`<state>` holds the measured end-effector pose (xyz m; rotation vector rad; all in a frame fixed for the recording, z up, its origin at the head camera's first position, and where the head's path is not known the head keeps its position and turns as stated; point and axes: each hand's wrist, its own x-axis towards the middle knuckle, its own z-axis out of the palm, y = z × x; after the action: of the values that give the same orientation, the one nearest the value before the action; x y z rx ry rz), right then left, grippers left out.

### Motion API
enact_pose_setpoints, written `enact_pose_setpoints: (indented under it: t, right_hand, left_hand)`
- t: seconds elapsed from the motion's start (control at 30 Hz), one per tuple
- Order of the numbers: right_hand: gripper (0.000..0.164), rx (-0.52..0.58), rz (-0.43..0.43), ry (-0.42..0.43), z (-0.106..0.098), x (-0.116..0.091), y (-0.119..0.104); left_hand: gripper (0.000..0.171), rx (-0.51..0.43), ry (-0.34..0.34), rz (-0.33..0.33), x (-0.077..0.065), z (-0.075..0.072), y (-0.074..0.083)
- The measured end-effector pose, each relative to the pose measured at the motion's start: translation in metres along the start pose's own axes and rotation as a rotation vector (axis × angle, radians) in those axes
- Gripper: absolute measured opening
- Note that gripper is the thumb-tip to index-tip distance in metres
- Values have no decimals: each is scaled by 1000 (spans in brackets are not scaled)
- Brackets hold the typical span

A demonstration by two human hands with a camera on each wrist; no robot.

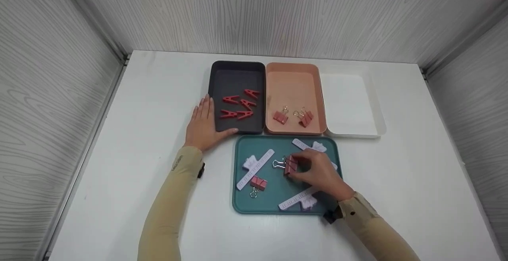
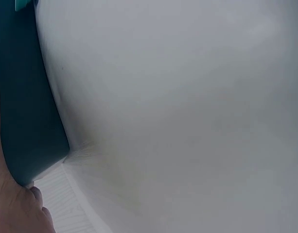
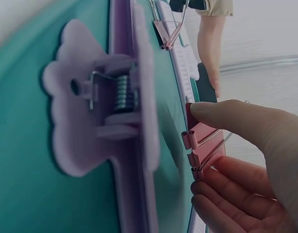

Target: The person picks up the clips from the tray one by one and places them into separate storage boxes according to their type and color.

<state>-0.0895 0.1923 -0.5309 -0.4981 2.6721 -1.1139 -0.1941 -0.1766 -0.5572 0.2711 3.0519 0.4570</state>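
My right hand (image 1: 320, 172) pinches a pink binder clip (image 1: 291, 165) between thumb and fingers, over the teal tray (image 1: 274, 207). In the right wrist view, the thumb presses on one end of that binder clip (image 3: 207, 141). Several lilac ruler clips (image 1: 256, 169) lie on the teal tray, one close in front of the right wrist camera. Another pink binder clip (image 1: 258, 182) sits by the left ruler clip. My left hand (image 1: 201, 128) rests along the left edge of the black tray (image 1: 238, 76), its fingers straight and thumb at the near corner.
Several red clothespins (image 1: 245, 104) lie in the black tray. Beside it, a peach tray (image 1: 293, 80) contains pink binder clips (image 1: 281, 116) in its near half. A white tray (image 1: 347, 102) stands at the right of the row. Wood-grain panels (image 1: 254, 18) enclose the white table (image 1: 416, 165).
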Motion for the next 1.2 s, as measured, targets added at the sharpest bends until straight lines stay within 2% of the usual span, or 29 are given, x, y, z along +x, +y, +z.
enact_pose_setpoints:
  t: [0.37,0.67,0.9,1.2]
  right_hand:
    - [48,4,25,48,-9,2,0]
    - [47,66,-9,84,-13,2,1]
    - [51,110,29,106,-23,6,2]
    - [53,101,42,191,-38,15,0]
  left_hand:
    - [132,15,-6,1,1,0,0]
    - [131,7,-13,-8,1,0,0]
    - [131,-10,-9,-5,1,-1,0]
    - [131,-4,-12,-5,1,0,0]
